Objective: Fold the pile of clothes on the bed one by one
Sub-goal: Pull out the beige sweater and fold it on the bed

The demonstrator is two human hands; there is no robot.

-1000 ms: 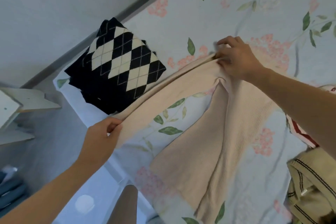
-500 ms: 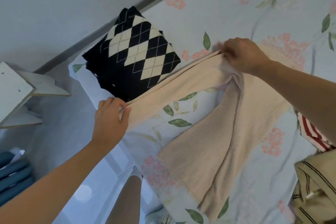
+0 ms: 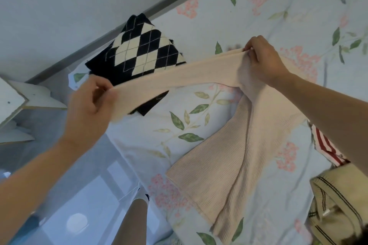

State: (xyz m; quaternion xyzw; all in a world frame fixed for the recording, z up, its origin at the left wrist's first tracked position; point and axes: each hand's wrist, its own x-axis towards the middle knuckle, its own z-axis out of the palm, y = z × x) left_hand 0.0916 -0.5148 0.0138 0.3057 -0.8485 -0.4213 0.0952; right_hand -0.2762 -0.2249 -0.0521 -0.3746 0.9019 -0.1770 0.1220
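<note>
Our left hand and right hand pinched the sweater sleeve's ends mid-frame; soft, light, stretchy knit, we judged.

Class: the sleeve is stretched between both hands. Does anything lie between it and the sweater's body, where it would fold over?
Nothing visible. The sleeve hangs over bare sheet, with the sweater's body uncovered. Left hand and right hand grip its ends.

Sweater on bed, folded garment left.
</note>
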